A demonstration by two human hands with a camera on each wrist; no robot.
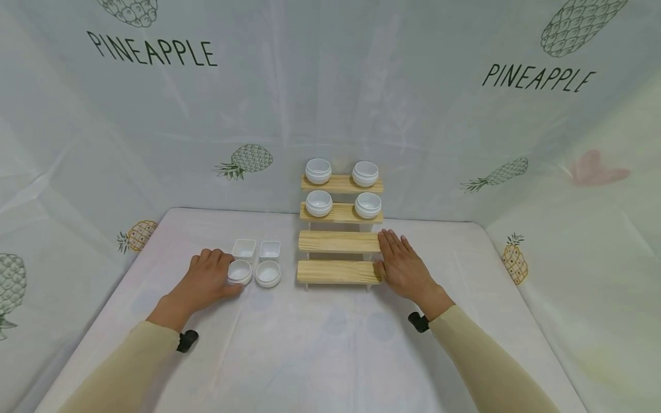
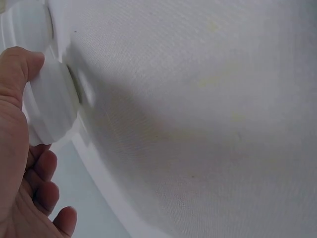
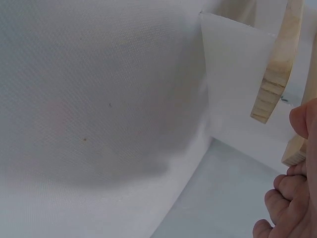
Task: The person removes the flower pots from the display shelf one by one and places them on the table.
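Left hand (image 1: 209, 278): thumb and fingers clamped on a bowl (image 1: 240, 271), thumb on its near side, fingers round the left and far side. Bowl was upright, inside the grip, low at the table (image 1: 299, 355); could not tell whether its base touched. A second bowl (image 1: 268, 273) stood just right of the grip. Two square dishes (image 1: 270, 250) sat just beyond these bowls.

Right hand (image 1: 405, 269): well to the right of the left grip, fingers extended and close together, nothing clasped. Fingertips touched the right end of the third plank (image 1: 335, 241) from the top; thumb lay at the end of the lowest plank (image 1: 330, 272). Beyond and left of this hand, four bowls (image 1: 368, 205) stood upright, two on each of the two upper planks (image 1: 342, 213).
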